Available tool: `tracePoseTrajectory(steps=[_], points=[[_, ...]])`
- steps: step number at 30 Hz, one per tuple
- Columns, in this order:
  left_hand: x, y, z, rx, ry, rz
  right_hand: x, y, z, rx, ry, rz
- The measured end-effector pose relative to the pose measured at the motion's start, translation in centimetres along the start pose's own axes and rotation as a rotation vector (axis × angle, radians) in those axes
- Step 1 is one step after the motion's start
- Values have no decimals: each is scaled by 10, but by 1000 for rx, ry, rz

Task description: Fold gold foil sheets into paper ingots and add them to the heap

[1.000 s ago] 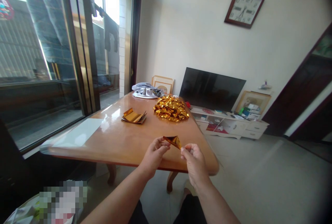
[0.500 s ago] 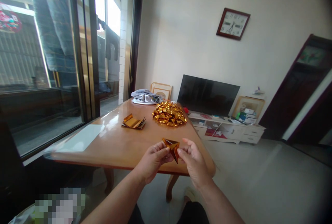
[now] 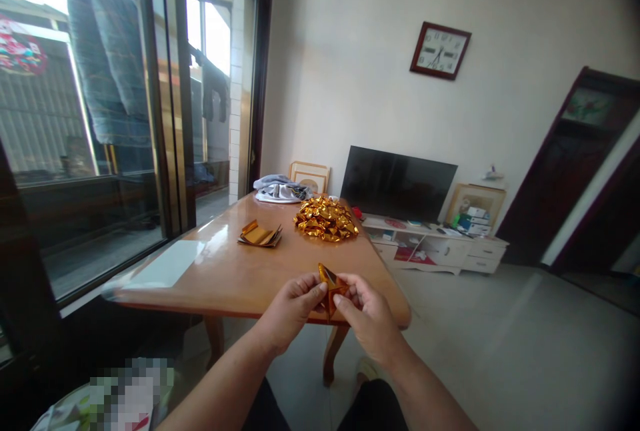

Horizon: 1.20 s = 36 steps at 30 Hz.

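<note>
Ahead of my left hand (image 3: 296,304) and right hand (image 3: 366,308), the worktop (image 3: 285,264) leaves me a path as far as the heap of gold foil pieces (image 3: 326,220). I could pass between that heap and the paper stack (image 3: 260,236), but the cloth bundle (image 3: 279,191) bars the far end.

Head camera close to table (image 3: 220,278), facing forward and down; apparently tilted, top-right corner dark.
</note>
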<state>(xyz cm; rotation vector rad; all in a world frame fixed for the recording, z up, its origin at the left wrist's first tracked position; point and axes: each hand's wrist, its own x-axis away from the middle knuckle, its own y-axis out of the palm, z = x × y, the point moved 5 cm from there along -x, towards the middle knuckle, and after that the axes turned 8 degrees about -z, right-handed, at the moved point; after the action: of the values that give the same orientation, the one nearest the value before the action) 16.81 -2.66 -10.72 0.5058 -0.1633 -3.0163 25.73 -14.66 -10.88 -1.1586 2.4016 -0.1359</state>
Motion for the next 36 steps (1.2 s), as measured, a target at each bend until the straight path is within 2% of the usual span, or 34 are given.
tracePoseTrajectory(steps=[5, 8, 16, 22, 28, 31, 36], points=[[3, 5, 10, -75, 4, -71, 0, -6, -6, -84, 62, -7], [5, 7, 9, -31, -25, -124, -1, -6, -6, -114, 38, -14], [10, 3, 1, 47, -70, -163, 1, 0, 3, -236, 72, -68], [12, -1, -3, 25, -101, -133, 1, 4, 4, -248, 102, -82], [9, 3, -3, 16, -82, -98, 4, 6, 2, 5, 5, 38], [8, -2, -10, -43, -69, -36, 7, 8, -1, 63, -37, 29], [10, -7, -20, -198, -68, 2, 6, 8, 2, 20, 0, 18]])
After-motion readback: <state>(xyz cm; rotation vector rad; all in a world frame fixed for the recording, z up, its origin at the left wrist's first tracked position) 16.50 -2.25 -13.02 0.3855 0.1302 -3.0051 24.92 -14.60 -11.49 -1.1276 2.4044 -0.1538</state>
